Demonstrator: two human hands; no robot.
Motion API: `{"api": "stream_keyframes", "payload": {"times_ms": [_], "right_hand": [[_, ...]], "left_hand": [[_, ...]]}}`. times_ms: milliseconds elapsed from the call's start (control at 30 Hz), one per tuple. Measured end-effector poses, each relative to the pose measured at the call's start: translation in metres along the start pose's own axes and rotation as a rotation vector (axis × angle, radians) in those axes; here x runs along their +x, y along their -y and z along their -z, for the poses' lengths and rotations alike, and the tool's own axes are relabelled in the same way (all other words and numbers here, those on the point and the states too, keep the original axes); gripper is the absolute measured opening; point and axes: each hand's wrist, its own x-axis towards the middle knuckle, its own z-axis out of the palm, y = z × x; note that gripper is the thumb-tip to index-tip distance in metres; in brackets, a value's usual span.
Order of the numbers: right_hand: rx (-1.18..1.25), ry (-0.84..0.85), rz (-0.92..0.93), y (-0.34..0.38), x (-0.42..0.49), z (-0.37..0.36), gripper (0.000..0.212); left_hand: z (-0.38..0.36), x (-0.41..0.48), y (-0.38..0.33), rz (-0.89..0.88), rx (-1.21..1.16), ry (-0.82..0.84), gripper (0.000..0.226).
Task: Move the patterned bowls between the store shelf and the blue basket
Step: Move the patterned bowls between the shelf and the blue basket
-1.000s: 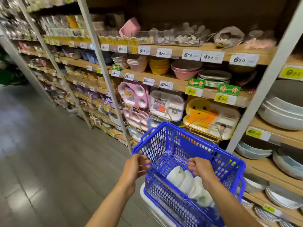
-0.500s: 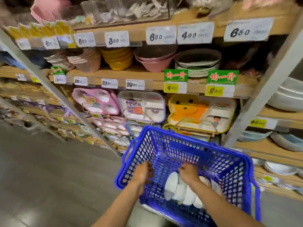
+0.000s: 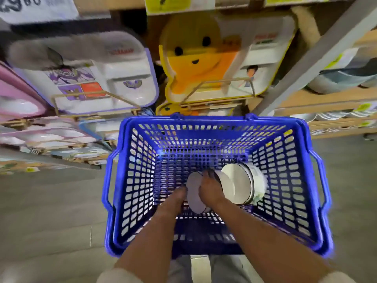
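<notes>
**A:** Where are the bowls (image 3: 238, 186)?

**B:** On their sides at the bottom of the basket (image 3: 212, 120). The near bowl (image 3: 194, 203) stands on edge just left of the rest.

**A:** Which step is this?

**B:** Picking that one out for the shelf (image 3: 326, 99), I'd judge. It hasn't left the floor of the basket.

**A:** And the grip?

**B:** The right hand (image 3: 210, 190) hooks its fingers over the near bowl's top edge, between it and the others. The left hand (image 3: 176, 200) is against its left side, but the fingers are hidden behind it, so I can't tell if they clasp.

**A:** Next?

**B:** Probably a straight lift clear of the walls without knocking the rest, then forward to the shelf beyond the basket, by the trays (image 3: 193, 64).
</notes>
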Motion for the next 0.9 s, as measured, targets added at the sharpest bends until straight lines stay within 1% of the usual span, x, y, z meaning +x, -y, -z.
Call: {"api": "stream_keyframes", "payload": {"times_ms": [133, 233, 300, 367, 433, 500, 600, 700, 833, 900], "right_hand": [[-0.014, -0.076, -0.029, 0.001, 0.015, -0.010, 0.058], [-0.012, -0.088, -0.052, 0.004, 0.016, -0.006, 0.065], [0.008, -0.102, -0.049, 0.007, 0.013, 0.000, 0.069], [0.044, -0.130, -0.036, 0.013, 0.007, 0.011, 0.067], [0.065, -0.137, -0.054, 0.022, 0.001, 0.024, 0.065], [0.088, -0.135, -0.081, 0.031, -0.005, 0.038, 0.060], [0.258, -0.155, -0.111, 0.044, -0.020, 0.068, 0.055], [0.491, -0.193, -0.099, 0.055, -0.041, 0.103, 0.055], [0.911, -0.281, -0.016, 0.072, -0.084, 0.149, 0.058], [1.029, -0.315, 0.034, 0.080, -0.109, 0.170, 0.059]], "left_hand": [[0.002, 0.018, 0.007, 0.021, 0.040, 0.021, 0.044], [0.005, 0.019, 0.004, 0.073, 0.025, 0.067, 0.045], [0.007, 0.013, -0.001, 0.073, 0.038, 0.041, 0.043], [0.012, 0.001, -0.005, 0.043, 0.056, -0.014, 0.042], [0.019, -0.009, -0.009, -0.009, 0.062, -0.089, 0.042], [0.026, -0.022, -0.014, -0.108, 0.004, -0.133, 0.038], [0.036, -0.055, -0.027, -0.286, -0.138, -0.164, 0.033], [0.041, -0.097, -0.044, -0.415, -0.330, -0.082, 0.035], [0.038, -0.164, -0.079, -0.620, -0.457, 0.016, 0.050], [0.033, -0.197, -0.094, -0.690, -0.521, 0.054, 0.049]]}}
